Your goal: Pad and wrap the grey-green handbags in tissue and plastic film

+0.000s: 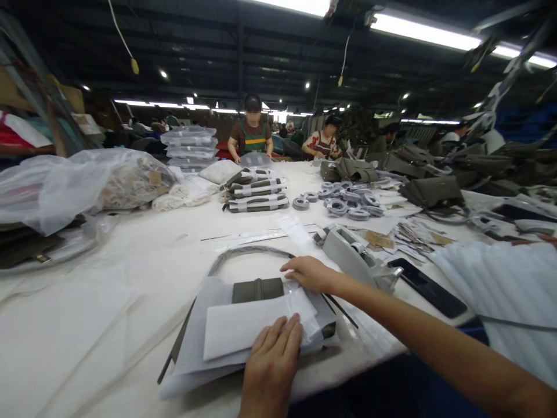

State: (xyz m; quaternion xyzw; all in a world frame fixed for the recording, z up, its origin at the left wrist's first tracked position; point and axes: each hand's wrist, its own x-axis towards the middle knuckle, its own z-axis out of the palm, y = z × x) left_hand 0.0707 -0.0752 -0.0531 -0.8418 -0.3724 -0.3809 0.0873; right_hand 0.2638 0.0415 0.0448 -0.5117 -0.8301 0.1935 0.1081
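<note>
In front of me on the white-covered table lies an olive-grey handbag (258,290) with its wrapped, arched handle (243,250) pointing away from me. White tissue paper (191,348) and a folded white foam sheet (235,325) cover most of its body. My left hand (273,357) rests with outstretched fingers on the foam sheet's near edge. Across the bag's far right side reaches my right hand (308,274), fingers extended beside the handle's base, above clear plastic wrapping (304,307). Whether its thumb presses the plastic I cannot tell.
A grey tape dispenser (350,255) and a phone (429,288) lie right of the bag. White foam sheets (505,290) are stacked nearby. Farther back are rolled straps (350,200), wrapped bundles (256,202) and more bags (430,194). Two co-workers stand across the table.
</note>
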